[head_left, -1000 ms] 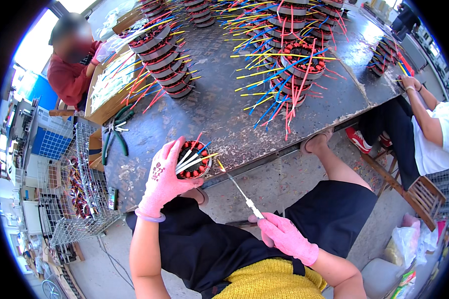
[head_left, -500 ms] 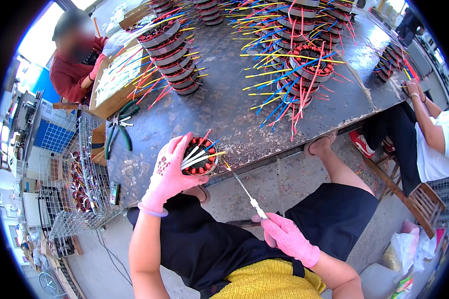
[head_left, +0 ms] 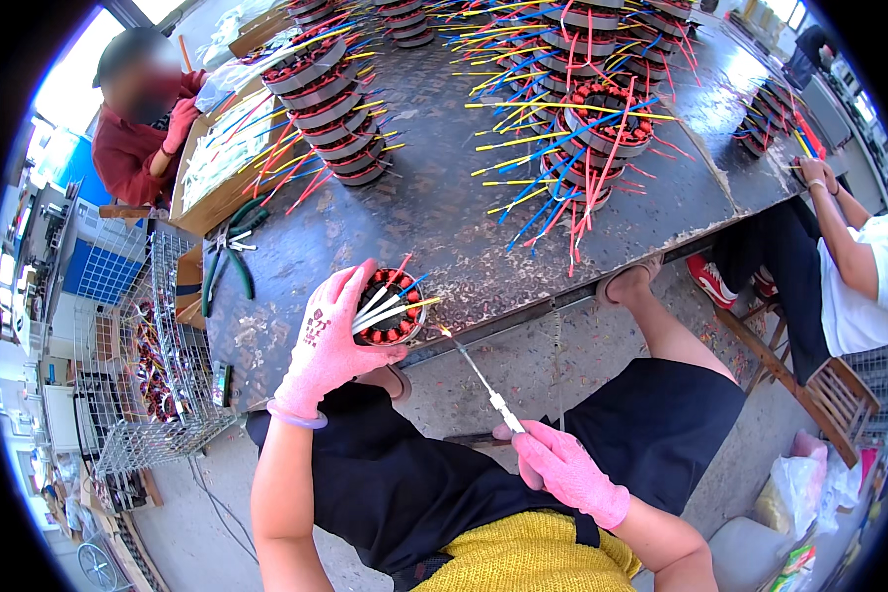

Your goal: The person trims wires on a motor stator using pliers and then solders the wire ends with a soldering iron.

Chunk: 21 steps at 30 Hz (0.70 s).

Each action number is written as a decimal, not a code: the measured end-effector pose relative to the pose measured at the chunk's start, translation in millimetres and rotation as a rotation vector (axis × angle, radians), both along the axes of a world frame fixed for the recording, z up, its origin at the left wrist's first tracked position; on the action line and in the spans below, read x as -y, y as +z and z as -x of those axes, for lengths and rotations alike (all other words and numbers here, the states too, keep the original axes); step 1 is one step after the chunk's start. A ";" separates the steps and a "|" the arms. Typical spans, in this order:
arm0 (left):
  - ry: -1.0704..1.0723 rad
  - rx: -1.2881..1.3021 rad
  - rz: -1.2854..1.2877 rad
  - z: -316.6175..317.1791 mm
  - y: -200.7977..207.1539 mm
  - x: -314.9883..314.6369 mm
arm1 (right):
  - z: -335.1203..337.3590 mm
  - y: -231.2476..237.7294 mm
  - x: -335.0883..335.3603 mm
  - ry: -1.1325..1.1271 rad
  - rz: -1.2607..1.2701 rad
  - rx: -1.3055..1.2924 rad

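Our left hand (head_left: pixel 328 331), in a pink glove with a pale bracelet at the wrist, was curled around the side of a wound ring (head_left: pixel 411 324), fingers along one side and thumb below. The ring was at the near edge of the dark table (head_left: pixel 434 183), tilted so that we looked into its red coils. White sleeves (head_left: pixel 373 316) lay across its opening, and red, blue and yellow wire ends poked out past the rim.

Our right hand (head_left: pixel 570 472), gloved in pink too, was closed on the handle of a slim torch (head_left: pixel 478 372). We held it slanting up toward the ring — its small flame (head_left: pixel 445 332) was near the yellow wire end, with a gap between them.

On the table to our left we had pliers (head_left: pixel 233 266) with dark green handles beside a cardboard box (head_left: pixel 196 214) of white pieces. Beyond stood a leaning stack of rings (head_left: pixel 333 120) and, farther right, a cluster of taller stacks (head_left: pixel 602 128) bristling with coloured wires. Across from us sat a co-worker in dark red (head_left: pixel 123 158); at our right, another in white (head_left: pixel 863 286) — hands by a smaller stack (head_left: pixel 763 116).
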<state>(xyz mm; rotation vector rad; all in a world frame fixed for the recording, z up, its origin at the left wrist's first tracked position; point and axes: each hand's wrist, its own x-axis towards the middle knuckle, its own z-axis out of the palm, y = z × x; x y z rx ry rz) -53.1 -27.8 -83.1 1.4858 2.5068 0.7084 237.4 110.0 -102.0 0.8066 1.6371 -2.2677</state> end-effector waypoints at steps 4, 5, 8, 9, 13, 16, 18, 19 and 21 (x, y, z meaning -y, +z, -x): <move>-0.003 -0.013 -0.006 -1.1 0.4 -0.8 | 0.2 0.0 0.8 -0.011 0.023 -0.003; -0.003 -0.009 -0.007 -0.9 -0.2 -0.5 | 0.9 1.0 0.1 -0.005 0.013 0.005; 0.002 0.010 -0.004 0.5 -2.7 0.4 | 0.0 -0.5 0.2 -0.005 0.012 0.003; 0.005 0.017 -0.002 0.9 -3.2 0.5 | -0.3 -1.2 0.5 -0.009 0.016 -0.003; 0.010 0.015 0.002 0.2 -3.5 0.9 | 1.6 4.5 0.0 -0.003 0.006 0.018; 0.007 0.004 0.009 0.0 -2.1 0.5 | 0.5 1.1 0.2 -0.009 0.009 0.013; 0.001 -0.005 0.008 -0.1 -1.6 0.6 | -0.1 0.3 0.4 -0.011 0.010 -0.013; 0.003 -0.001 0.008 -0.1 -1.7 0.7 | 0.6 1.6 0.5 -0.014 0.011 -0.007; 0.006 0.006 0.007 -0.1 -1.9 0.7 | 2.3 5.3 0.4 -0.021 0.013 0.006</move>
